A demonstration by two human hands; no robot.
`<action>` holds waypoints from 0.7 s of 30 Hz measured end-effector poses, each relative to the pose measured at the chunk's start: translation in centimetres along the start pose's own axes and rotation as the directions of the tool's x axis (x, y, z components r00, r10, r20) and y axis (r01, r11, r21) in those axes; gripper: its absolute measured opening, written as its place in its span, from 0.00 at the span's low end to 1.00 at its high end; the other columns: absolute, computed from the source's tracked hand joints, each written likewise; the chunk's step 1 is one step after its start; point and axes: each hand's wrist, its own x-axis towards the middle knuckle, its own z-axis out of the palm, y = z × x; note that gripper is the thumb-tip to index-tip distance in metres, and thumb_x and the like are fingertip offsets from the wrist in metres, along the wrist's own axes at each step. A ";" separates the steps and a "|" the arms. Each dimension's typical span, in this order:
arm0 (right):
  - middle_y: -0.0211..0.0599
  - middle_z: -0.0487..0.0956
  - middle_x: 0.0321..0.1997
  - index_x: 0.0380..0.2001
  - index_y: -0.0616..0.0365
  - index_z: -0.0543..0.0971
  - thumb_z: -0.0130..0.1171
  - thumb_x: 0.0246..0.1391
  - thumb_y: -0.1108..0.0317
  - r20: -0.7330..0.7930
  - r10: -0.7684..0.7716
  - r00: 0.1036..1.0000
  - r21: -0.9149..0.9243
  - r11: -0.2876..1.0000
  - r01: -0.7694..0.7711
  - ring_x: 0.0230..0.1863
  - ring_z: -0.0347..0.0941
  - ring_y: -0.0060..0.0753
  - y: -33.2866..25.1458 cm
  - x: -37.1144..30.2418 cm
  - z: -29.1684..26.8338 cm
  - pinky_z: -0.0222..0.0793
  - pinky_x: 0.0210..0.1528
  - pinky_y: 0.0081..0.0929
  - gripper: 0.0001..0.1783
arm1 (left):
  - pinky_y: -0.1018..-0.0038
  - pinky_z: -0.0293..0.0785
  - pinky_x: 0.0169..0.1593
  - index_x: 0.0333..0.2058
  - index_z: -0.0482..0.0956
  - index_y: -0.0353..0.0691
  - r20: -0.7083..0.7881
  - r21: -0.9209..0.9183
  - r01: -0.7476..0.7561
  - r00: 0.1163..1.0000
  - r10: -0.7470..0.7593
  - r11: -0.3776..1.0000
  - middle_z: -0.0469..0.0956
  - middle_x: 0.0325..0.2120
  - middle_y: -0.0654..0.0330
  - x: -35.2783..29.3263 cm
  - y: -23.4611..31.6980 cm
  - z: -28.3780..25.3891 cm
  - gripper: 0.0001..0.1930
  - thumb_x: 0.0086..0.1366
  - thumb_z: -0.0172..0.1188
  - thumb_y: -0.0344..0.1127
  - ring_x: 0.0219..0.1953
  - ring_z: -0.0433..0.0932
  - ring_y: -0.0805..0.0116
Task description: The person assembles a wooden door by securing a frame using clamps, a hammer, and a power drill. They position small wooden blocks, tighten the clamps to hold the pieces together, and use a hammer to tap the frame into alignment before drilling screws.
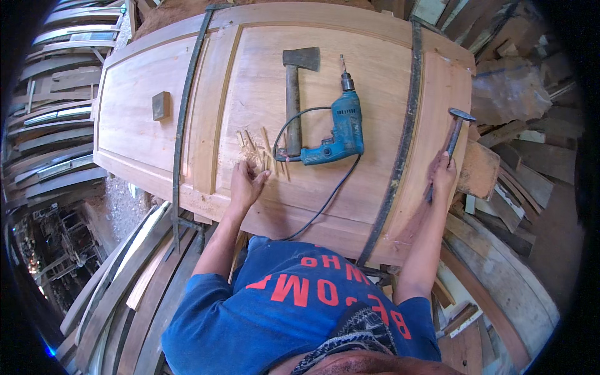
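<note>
My right hand is wrapped round the handle of a hammer, whose metal head points away from me above the right end of a wooden panel door. My left hand is over the door's near middle, fingers curled in beside a small pile of thin wooden pegs; what its fingertips hold, if anything, is too small to make out. Right of the pegs lies a blue corded power drill with a bit in its chuck. An axe with a wooden handle rests just behind it.
Two long metal bar clamps cross the door. A small wooden block sits on its left panel. The drill's cord runs off the near edge. Stacked boards fill the left, and scrap wood lies at right.
</note>
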 end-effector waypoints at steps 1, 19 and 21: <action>0.28 0.69 0.20 0.34 0.56 0.72 0.50 0.72 0.49 -0.012 -0.034 0.999 -0.010 0.999 0.033 0.17 0.65 0.22 1.1 0.5 0.0 0.61 0.20 0.27 0.21 | 0.59 0.73 0.40 0.32 0.75 0.33 -0.024 -0.003 0.016 1.000 -0.016 1.000 0.74 0.28 0.50 0.7 0.4 0.3 0.19 0.57 0.75 0.41 0.33 0.75 0.50; 0.22 0.66 0.15 0.31 0.51 0.70 0.49 0.73 0.51 0.089 0.108 0.990 0.223 0.967 -0.126 0.13 0.60 0.17 -0.6 -0.4 -0.4 0.55 0.14 0.23 0.19 | 0.76 0.75 0.41 0.40 0.80 0.34 -0.115 -0.621 -0.378 0.911 0.397 0.687 0.84 0.32 0.61 19.0 28.5 -3.2 0.08 0.71 0.63 0.34 0.33 0.78 0.75; 0.22 0.67 0.16 0.31 0.52 0.70 0.50 0.73 0.51 0.098 0.128 0.987 0.252 0.956 -0.149 0.13 0.61 0.18 -1.2 -0.4 -0.9 0.56 0.14 0.23 0.19 | 0.79 0.75 0.41 0.39 0.80 0.34 -0.106 -0.687 -0.465 0.824 0.557 0.558 0.84 0.33 0.60 20.3 36.6 0.3 0.08 0.67 0.67 0.31 0.33 0.79 0.76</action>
